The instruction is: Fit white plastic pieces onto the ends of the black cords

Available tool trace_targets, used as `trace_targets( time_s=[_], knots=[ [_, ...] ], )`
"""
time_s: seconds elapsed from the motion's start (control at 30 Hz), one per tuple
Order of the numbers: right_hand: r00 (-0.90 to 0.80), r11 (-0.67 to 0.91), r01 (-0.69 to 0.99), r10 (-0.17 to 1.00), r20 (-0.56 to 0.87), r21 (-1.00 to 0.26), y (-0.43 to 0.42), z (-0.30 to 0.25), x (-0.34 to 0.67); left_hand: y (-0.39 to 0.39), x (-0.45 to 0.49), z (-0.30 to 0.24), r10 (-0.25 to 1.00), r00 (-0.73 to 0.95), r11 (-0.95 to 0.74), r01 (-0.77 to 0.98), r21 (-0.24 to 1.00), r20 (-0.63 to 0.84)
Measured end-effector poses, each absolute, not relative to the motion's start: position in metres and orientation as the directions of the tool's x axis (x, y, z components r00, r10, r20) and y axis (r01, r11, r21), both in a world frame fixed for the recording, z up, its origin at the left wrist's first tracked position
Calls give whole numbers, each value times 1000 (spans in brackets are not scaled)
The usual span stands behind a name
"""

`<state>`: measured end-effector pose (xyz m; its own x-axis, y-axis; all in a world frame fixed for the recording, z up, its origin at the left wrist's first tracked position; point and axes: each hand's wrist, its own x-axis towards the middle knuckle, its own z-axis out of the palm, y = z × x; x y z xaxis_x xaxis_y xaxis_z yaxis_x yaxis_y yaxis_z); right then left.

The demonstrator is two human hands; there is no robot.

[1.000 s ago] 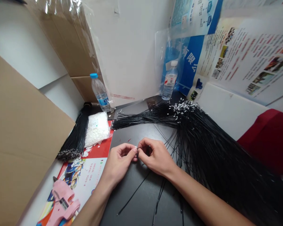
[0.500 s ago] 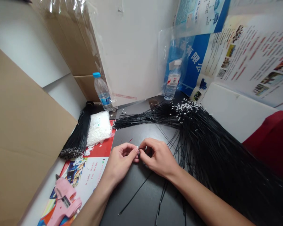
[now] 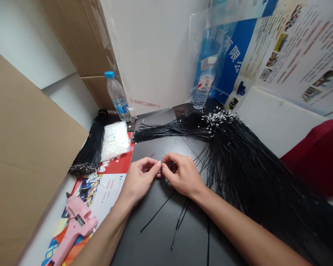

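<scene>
Near the middle of the dark table, my left hand (image 3: 142, 178) pinches a tiny white connector (image 3: 159, 163) between thumb and forefinger. My right hand (image 3: 183, 173) meets it fingertip to fingertip, thumb and forefinger closed on a thin black wire whose tip is mostly hidden. A black wire (image 3: 156, 214) trails across the table below the hands, and several more run under my right wrist. Right of my hands lies a large pile of black wires (image 3: 249, 177) with white connectors (image 3: 219, 119) on their far ends.
A bag of white connectors (image 3: 115, 142) sits at the left beside a bundle of black wires (image 3: 91, 147). A pink glue gun (image 3: 79, 218) lies on a printed sheet (image 3: 112, 199). Two water bottles (image 3: 118, 98) (image 3: 204, 85) stand at the back. A cardboard panel (image 3: 30, 147) rises at left.
The camera view has tilted down slightly, so everything sits a little higher or shifted. Both hands stay together in their pinch, with small finger movement at the connector.
</scene>
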<state>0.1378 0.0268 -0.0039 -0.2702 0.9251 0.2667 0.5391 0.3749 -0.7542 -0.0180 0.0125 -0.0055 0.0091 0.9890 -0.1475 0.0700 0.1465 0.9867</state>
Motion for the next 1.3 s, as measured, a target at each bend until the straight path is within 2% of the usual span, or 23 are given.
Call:
trace_targets(
  time_s=[0.3,0.47,0.67,0.83,0.93,1.03,1.17,1.3],
  knots=[
    [-319,453,627,892,322,-634,28,-10,136,13,-15,2,982,-21,188,27,982,-188],
    [-334,431,631,901,276,-646,29,-5,140,14,-16,2,974,-1,225,-19,974,-225],
    [-335,431,612,901,276,-663,27,0,146,16,-18,3,975,41,218,20,976,-219],
    [-348,450,619,892,290,-643,27,0,149,14,-20,-3,978,93,178,117,977,-189],
    [-357,446,601,892,277,-663,27,0,150,10,-19,-4,988,91,114,148,982,-128],
    [-369,449,573,889,273,-686,27,0,151,7,-20,0,993,111,0,264,964,-30],
    [-366,417,542,899,242,-730,27,-1,151,7,-25,3,975,158,-210,462,862,153],
    [-346,391,515,909,232,-763,29,-1,149,10,-28,-1,936,223,-352,552,756,273]
  ],
)
